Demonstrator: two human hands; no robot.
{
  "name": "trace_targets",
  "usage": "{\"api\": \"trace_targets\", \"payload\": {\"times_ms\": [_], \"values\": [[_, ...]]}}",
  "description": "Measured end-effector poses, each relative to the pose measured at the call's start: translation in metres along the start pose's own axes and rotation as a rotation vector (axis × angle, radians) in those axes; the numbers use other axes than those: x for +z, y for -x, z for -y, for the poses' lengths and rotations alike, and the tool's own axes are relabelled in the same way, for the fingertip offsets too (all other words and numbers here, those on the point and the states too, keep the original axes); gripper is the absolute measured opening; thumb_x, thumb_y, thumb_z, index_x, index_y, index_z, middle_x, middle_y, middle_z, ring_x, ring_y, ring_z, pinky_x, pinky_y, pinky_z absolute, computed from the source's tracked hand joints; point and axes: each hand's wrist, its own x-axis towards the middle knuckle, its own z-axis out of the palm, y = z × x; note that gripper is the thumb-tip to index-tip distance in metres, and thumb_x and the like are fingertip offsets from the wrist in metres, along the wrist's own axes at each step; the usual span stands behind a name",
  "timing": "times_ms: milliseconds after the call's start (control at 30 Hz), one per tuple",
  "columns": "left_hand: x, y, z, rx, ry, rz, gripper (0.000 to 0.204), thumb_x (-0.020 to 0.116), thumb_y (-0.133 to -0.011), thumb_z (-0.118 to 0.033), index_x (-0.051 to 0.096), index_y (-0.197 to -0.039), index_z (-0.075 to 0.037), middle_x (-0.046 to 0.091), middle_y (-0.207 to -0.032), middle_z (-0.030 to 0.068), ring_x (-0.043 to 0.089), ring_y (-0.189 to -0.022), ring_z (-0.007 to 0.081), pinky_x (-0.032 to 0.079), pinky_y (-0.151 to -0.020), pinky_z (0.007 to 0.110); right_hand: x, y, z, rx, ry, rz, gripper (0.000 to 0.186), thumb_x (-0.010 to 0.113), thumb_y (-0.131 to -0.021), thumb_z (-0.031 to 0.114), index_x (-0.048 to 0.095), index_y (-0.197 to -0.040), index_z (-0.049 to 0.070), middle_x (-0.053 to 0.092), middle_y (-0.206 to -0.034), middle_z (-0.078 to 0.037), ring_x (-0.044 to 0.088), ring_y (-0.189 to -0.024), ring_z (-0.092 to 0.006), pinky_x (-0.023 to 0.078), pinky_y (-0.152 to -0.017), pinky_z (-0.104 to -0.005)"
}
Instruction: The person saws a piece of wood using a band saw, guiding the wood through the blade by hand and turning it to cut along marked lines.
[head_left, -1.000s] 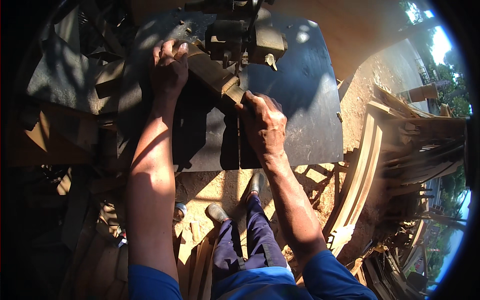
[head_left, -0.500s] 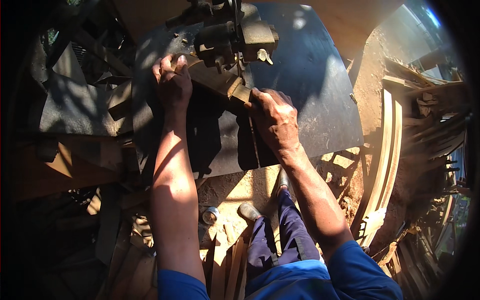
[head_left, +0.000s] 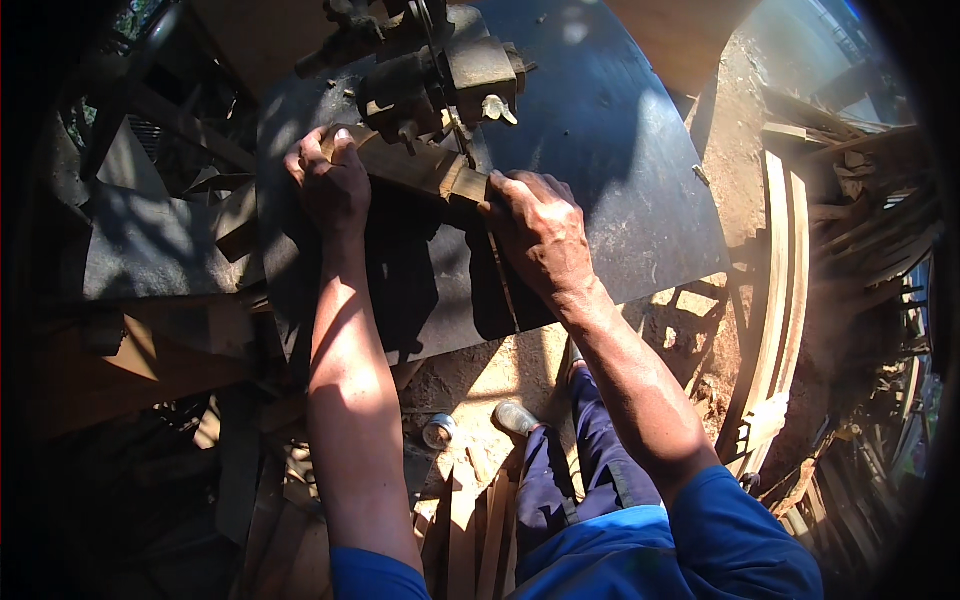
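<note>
A dark metal saw table [head_left: 650, 230] with a thin slot lies beneath a grimy machine head [head_left: 480, 75], from which a narrow blade [head_left: 455, 140] comes down. A stepped wooden block [head_left: 400, 155] lies diagonally on the table beside the blade. My left hand [head_left: 330, 180] has its fingers curled over the block's far left end, thumb on top. My right hand [head_left: 535, 230] is closed on the block's narrower right end, close to the blade, its fingertips partly hidden. The underside of the block is in deep shadow.
Long curved planks [head_left: 775, 300] and piled timber [head_left: 870, 190] stand to the right. Shadowed boards and scrap [head_left: 165, 240] crowd the left. Below are dirt ground [head_left: 520, 365], offcuts [head_left: 463, 510], a small round tin [head_left: 440, 431] and my feet and legs [head_left: 600, 450].
The camera view has shifted and turned slightly. Both hands keep their grip on the block; any movement of the block against the blade is too small to tell.
</note>
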Motion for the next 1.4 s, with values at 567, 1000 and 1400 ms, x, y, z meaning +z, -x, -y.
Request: {"api": "trace_targets", "payload": {"times_ms": [567, 1000, 1400], "values": [[-0.001, 0.005, 0.007, -0.058, -0.074, 0.01, 0.036, 0.059, -0.101, -0.028, 0.062, -0.132, -0.012, 0.052, -0.126, 0.022, 0.058, -0.112, 0.0339, 0.05, -0.095, 0.041, 0.002, 0.004, -0.008, 0.002, 0.036, 0.05, 0.047, 0.067, -0.077, -0.003, 0.06, -0.123, 0.002, 0.063, -0.114, -0.017, 0.061, -0.111, -0.0374, 0.047, -0.101, -0.0462], [-0.003, 0.004, 0.004, -0.053, -0.12, 0.015, 0.034, 0.058, -0.101, -0.028, 0.062, -0.131, -0.012, 0.052, -0.128, 0.0217, 0.058, -0.113, 0.0335, 0.051, -0.096, 0.04, 0.0, 0.002, -0.005, 0.022, 0.015, 0.058, 0.042, 0.065, -0.082, -0.001, 0.062, -0.123, 0.002, 0.064, -0.115, -0.018, 0.061, -0.112, -0.0369, 0.047, -0.101, -0.0458], [-0.006, 0.004, -0.004, -0.113, -0.079, 0.005, 0.033, 0.057, -0.098, -0.031, 0.068, -0.121, -0.01, 0.053, -0.127, 0.0202, 0.058, -0.112, 0.0344, 0.05, -0.099, 0.043, 0.002, 0.001, -0.006, 0.052, -0.007, 0.023, 0.031, 0.064, -0.091, 0.01, 0.064, -0.121, 0.004, 0.065, -0.114, -0.016, 0.062, -0.11, -0.0356, 0.048, -0.099, -0.0459]]}}
